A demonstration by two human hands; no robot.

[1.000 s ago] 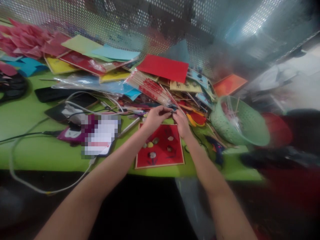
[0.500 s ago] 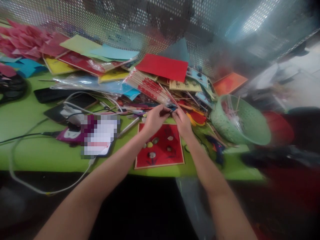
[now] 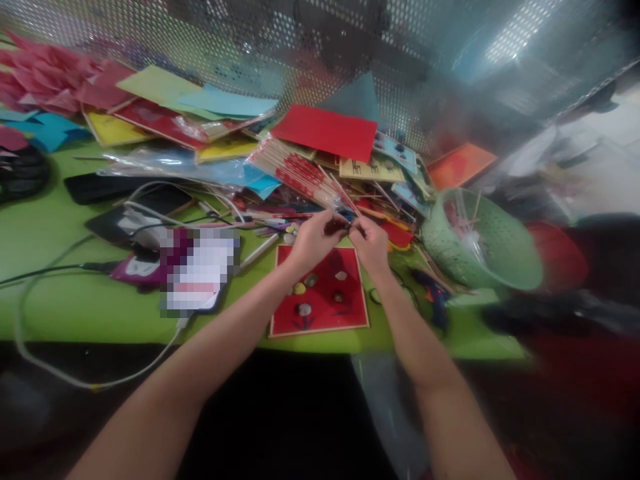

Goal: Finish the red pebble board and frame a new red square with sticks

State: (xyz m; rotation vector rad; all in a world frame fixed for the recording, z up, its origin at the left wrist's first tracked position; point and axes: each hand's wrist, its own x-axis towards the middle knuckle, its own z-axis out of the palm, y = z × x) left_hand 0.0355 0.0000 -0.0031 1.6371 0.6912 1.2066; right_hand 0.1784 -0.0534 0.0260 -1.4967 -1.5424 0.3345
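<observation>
Both your hands sit slightly farther right than in the earlier frame, meeting just beyond the far edge of a square red board with pale wooden edging (image 3: 320,323). Your left hand (image 3: 316,241) and right hand (image 3: 373,247) are curled narrow, fingertips nearly touching; whether they grip something small and dark, you cannot tell from this view. Lying flat near the front of the green-covered table (image 3: 55,250), the board carries small pebbles, among them a rounded yellow one (image 3: 299,289) and a flat white one (image 3: 341,275). Such close fingertip work likely calls for a light pinch and steady wrists. Your forearms pass either side of the board, so best keep them from brushing the pebbles, and your right elbow clear of the dark blue gun-shaped tool (image 3: 438,303).
</observation>
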